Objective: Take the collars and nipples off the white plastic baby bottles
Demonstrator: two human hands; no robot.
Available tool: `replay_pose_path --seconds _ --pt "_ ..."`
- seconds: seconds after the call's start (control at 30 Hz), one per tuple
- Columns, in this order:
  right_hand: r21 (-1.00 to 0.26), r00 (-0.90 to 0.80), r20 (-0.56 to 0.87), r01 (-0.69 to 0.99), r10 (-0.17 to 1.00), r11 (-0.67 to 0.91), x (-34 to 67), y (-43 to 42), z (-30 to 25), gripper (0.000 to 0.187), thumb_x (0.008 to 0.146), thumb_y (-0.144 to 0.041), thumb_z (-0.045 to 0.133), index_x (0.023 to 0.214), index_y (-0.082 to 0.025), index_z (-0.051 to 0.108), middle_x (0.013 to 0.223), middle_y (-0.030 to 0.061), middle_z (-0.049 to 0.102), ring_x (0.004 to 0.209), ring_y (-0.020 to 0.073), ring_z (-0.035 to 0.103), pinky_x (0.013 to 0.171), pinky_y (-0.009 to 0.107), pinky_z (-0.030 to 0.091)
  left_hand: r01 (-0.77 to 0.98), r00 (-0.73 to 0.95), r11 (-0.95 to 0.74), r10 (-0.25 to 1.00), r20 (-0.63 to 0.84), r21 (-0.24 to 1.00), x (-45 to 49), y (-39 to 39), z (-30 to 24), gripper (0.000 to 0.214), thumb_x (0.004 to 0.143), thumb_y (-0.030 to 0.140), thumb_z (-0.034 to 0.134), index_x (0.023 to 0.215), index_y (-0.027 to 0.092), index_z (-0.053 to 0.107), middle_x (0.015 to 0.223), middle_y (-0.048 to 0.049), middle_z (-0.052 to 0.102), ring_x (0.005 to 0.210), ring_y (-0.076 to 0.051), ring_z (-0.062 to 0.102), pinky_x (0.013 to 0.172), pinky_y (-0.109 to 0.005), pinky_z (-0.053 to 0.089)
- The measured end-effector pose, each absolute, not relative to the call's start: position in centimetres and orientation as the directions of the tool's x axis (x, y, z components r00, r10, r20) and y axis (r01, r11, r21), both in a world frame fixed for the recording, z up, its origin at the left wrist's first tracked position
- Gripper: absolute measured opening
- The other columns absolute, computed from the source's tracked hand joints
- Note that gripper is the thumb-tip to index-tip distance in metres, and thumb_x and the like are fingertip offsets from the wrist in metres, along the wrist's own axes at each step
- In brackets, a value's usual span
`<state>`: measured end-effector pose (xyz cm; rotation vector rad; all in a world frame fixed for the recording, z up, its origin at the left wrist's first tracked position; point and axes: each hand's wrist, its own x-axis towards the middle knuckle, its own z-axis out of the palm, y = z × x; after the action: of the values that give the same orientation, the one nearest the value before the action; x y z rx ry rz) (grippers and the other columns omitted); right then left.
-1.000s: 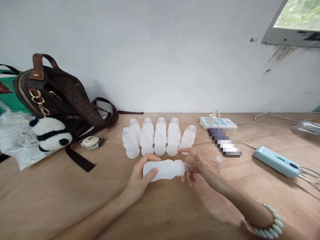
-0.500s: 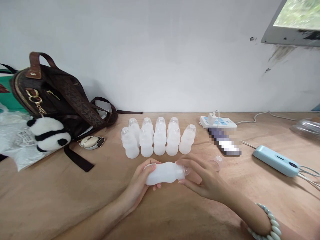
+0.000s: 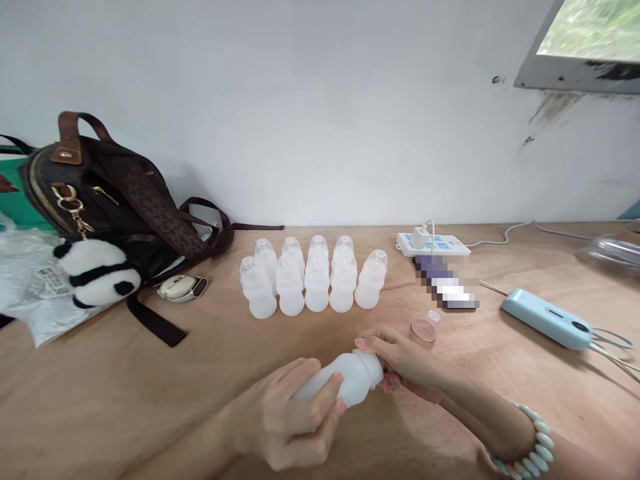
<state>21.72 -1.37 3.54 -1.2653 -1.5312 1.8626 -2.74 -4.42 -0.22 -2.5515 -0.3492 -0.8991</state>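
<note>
A frosted white baby bottle [image 3: 347, 379] is held tilted above the table, its collar end toward the right. My left hand [image 3: 295, 417] wraps round the body of the bottle, with the fingers over the top. My right hand [image 3: 397, 357] closes on the collar end, and its fingers hide the tip. Just behind my right hand, a clear cap [image 3: 424, 330] rests on the table, with a small clear round piece [image 3: 435, 317] touching or close to it. Several more baby bottles [image 3: 317, 283] with clear caps stand upright in two rows farther back.
A dark backpack [image 3: 107, 193] with a panda plush [image 3: 103, 272] stands at the left, beside a beige device [image 3: 181, 287]. To the right are a phone [image 3: 443, 283], a white power strip [image 3: 450, 245], a light blue device [image 3: 547, 319] with cords, and a clear plastic container [image 3: 613, 253].
My left hand has turned over and now grips the bottle from above. The bottle has come nearer and tilted. My right hand has closed round the collar end.
</note>
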Motion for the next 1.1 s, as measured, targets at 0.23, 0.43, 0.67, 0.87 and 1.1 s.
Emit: replay_pose_path --seconds 0.23,0.43,0.67,0.87,1.1 --pt "-0.548 -0.271 0.132 0.782 0.954 0.298 23.5 -0.4 5.8 0.042 0.100 -0.043 0.038 0.066 -0.021 0.048 0.058 0.0013 0.058 0.055 0.0150 0.055 0.052 0.026 0.030 0.400 0.467 -0.905 0.337 0.818 0.145 -1.3 -3.0 1.2 0.023 0.087 0.013 0.061 0.110 0.017 0.057 0.104 -0.0133 0.066 0.089 -0.021 0.068 0.068 -0.031 0.061" --pt "0.043 -0.081 0.051 0.996 0.995 0.079 27.2 1.7 6.2 0.010 0.090 -0.024 0.056 0.091 -0.014 0.060 0.095 0.0172 0.067 0.081 0.0300 0.067 0.055 0.030 0.028 0.380 0.353 -0.852 0.494 0.794 0.361 -1.2 -2.9 1.2 0.031 0.084 0.009 0.059 0.113 0.018 0.054 0.107 -0.0113 0.059 0.092 -0.020 0.064 0.072 -0.030 0.058" --pt "-0.402 -0.560 -0.238 0.801 0.794 0.444 24.1 -1.1 6.6 0.012 0.085 -0.020 0.061 0.096 -0.023 0.063 0.101 0.0016 0.068 0.078 0.0149 0.066 0.063 0.025 0.043 0.362 0.348 -0.854 0.494 0.797 0.372 -1.4 -2.9 1.2 0.029 0.084 0.011 0.060 0.112 0.017 0.055 0.106 -0.0113 0.060 0.094 -0.021 0.064 0.075 -0.032 0.057" --pt "-0.867 -0.476 -0.205 0.493 0.855 0.067 24.6 0.6 5.8 0.009 0.089 -0.028 0.058 0.092 -0.020 0.059 0.068 -0.0021 0.062 0.064 0.0148 0.060 0.056 0.026 0.044 0.355 0.257 -0.860 0.468 0.845 0.368 -1.7 -2.9 1.4 0.023 0.087 0.016 0.059 0.109 0.016 0.056 0.103 -0.0109 0.062 0.093 -0.022 0.063 0.073 -0.033 0.056" --pt "-0.993 -0.542 -0.001 0.098 0.840 0.063 24.0 0.2 5.1 0.030 0.092 -0.049 0.059 0.098 -0.020 0.057 0.075 -0.0009 0.062 0.060 0.0125 0.058 0.056 0.027 0.047 0.364 0.284 -0.876 0.428 0.858 0.316 -1.2 -3.1 1.0 0.020 0.091 0.022 0.059 0.109 0.015 0.057 0.103 -0.0118 0.063 0.092 -0.021 0.064 0.072 -0.032 0.058"
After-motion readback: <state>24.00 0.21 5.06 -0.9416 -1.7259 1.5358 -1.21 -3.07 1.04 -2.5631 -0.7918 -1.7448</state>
